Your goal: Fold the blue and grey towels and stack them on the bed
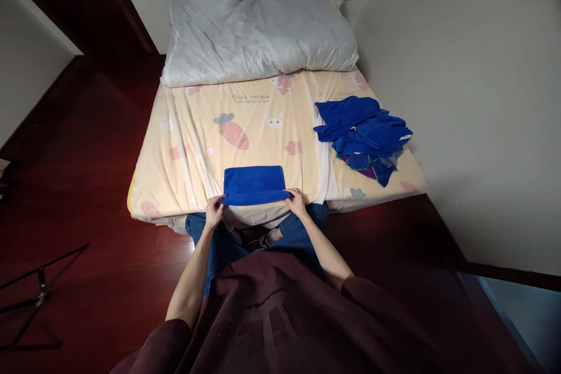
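A blue towel (254, 180) lies flat at the near edge of the bed, its front edge turned up into a narrow fold. My left hand (214, 210) pinches the left end of that fold, and my right hand (296, 201) grips the right end between thumb and fingers. To the right on the bed sits a crumpled heap of blue cloths (363, 131), with some purple and grey fabric showing underneath and white tags on it. Neither hand touches the heap.
The bed (193, 128) has a yellow sheet printed with carrots and rabbits. A folded grey-white quilt (263, 32) lies at its head. A white wall (473, 99) runs along the right. On the floor at left stands a black metal stand (41, 292).
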Demonstrator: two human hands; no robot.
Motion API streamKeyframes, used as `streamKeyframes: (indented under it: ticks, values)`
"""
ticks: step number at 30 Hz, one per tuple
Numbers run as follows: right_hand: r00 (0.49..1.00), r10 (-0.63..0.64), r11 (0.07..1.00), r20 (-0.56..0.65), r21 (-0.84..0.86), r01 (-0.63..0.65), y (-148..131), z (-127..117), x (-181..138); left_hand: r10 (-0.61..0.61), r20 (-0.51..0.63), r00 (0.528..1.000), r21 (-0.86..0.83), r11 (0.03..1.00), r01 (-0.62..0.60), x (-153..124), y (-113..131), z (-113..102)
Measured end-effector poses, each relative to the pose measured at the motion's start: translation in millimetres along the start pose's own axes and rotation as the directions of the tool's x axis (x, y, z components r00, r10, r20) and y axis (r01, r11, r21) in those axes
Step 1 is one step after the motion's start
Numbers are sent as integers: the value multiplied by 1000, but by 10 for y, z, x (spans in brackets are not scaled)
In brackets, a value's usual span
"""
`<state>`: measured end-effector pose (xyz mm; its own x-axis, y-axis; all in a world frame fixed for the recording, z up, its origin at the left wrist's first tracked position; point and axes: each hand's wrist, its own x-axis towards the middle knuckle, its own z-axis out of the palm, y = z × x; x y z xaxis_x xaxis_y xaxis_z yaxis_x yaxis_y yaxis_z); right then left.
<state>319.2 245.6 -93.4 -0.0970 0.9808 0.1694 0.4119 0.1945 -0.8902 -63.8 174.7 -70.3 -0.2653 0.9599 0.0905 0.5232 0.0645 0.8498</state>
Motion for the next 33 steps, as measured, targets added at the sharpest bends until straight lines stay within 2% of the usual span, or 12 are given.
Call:
streamKeyframes:
  ticks: [4,9,26,30,33]
  values:
    - [994,104,995,-37,9,-104,48,41,14,-173,-60,983,-132,978,164,19,-13,66]
    - [981,160,985,-105,82,-152,31,84,35,-175,-28,984,-279,947,161,31,35,86]
    - [977,193,974,-95,140,-179,-27,80,37,-206,-62,977,-299,937,179,40,92,87]
    - [979,182,981,-95,86,-174,-91,67,21,-204,-32,979,-239,952,190,19,83,77]
    - [980,131,991,-149,15,-130,-209,41,-2,-131,-84,988,-119,985,121,-12,103,50]
